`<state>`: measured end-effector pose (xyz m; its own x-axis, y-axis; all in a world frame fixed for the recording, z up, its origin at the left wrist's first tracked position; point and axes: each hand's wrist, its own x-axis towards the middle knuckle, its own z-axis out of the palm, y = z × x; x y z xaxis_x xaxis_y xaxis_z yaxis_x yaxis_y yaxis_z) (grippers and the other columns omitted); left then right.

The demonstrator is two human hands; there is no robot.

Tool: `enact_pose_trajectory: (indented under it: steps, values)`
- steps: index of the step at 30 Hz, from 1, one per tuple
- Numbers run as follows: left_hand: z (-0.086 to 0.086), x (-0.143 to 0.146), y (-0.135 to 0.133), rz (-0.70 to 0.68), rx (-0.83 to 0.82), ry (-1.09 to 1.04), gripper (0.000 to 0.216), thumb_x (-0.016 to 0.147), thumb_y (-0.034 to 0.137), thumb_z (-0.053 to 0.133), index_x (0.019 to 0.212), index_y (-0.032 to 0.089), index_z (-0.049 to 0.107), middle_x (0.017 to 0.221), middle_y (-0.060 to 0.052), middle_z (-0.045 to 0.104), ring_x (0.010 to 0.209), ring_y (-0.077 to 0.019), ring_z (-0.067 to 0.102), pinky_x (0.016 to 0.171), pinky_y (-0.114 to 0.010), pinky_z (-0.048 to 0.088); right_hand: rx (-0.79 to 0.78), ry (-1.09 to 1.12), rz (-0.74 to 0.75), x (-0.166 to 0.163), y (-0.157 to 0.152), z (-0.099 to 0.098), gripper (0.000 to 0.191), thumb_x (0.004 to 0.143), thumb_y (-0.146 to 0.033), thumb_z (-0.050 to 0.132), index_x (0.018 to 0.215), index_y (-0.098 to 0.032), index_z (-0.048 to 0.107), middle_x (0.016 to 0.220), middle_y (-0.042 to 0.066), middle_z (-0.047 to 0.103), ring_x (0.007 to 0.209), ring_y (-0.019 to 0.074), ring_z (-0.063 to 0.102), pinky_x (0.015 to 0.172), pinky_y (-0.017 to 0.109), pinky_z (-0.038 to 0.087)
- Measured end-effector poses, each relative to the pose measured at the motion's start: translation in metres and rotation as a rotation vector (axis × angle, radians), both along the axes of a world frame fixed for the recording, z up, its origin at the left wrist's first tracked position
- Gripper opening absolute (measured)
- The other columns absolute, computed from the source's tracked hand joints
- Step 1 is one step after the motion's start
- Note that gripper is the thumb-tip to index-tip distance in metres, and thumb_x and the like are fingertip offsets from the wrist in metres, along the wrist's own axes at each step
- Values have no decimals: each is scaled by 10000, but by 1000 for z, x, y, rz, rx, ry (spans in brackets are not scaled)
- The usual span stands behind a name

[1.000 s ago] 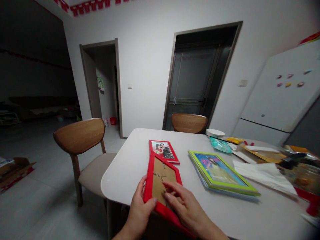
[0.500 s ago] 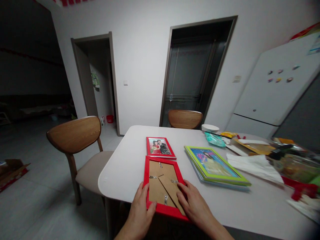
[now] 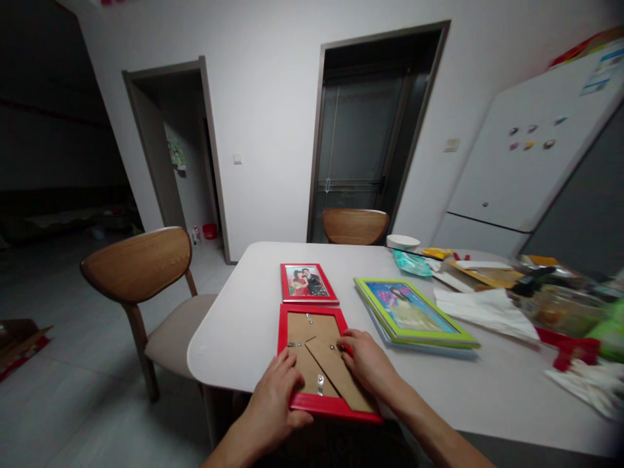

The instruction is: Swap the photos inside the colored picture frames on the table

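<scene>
A red picture frame [image 3: 327,407] lies back side up at the near edge of the table, its brown backing board [image 3: 302,328] and folded stand flap [image 3: 341,377] showing. Small metal clips sit around the backing. My left hand [image 3: 277,396] grips the lower left corner, fingers over the border and thumb at the near edge. With bent fingers, my right hand [image 3: 368,361] holds the right border by the clip there, which the fingertips partly cover. Just beyond lies a second red frame [image 3: 333,294], face up, with a photo of a couple.
Green-edged frames [image 3: 414,339] are stacked to the right on the white table [image 3: 234,318]. Farther right are white paper [image 3: 487,312], a teal packet [image 3: 412,263], a white bowl [image 3: 403,242] and clutter. Wooden chairs stand left [image 3: 141,263] and behind [image 3: 355,226].
My right hand has shifted up along the frame's right border to the clip. My left thumb has slid off the backing side to the near edge. The view has shifted slightly.
</scene>
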<state>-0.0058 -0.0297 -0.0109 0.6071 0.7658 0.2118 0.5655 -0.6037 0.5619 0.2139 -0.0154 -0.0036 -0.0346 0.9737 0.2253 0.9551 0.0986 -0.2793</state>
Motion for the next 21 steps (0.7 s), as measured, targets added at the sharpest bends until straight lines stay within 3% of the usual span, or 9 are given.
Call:
enact_pose_trajectory:
  steps: [5,11,13,17,21]
  values:
    - [-2,-5,2,-43,6,-15,300,538,188,732,760,168,530,1216,-126,462,1200,-262,300,970,-431,275,20,-22,-27,-5,10,-1,250,736,-165,409,735,-171,658,826,85,582,817,178,490,725,240,360]
    - [-4,-6,3,-30,-23,-17,332,518,160,741,770,163,526,1240,-137,438,1214,-255,274,966,-387,289,50,-28,-34,-4,8,-2,258,757,-218,412,836,-166,652,881,99,582,853,197,488,761,277,361]
    - [-5,-6,3,-21,-36,-19,329,520,167,738,773,163,528,1249,-133,430,1219,-247,265,971,-373,281,38,36,43,-6,0,0,271,753,-250,426,907,-173,636,1001,99,560,937,204,472,828,301,347]
    - [-5,-6,2,-13,-71,-17,316,526,180,732,771,169,532,1242,-126,439,1219,-238,266,974,-356,276,-165,221,350,-17,-17,5,270,679,-235,521,924,-219,634,1119,70,504,1021,192,454,886,308,339]
    - [-4,-5,1,-13,-76,-30,305,534,171,722,775,175,533,1238,-123,445,1222,-235,261,972,-351,277,-195,224,438,-29,-22,7,207,689,-221,512,826,-232,667,1117,73,499,1047,202,437,904,339,313]
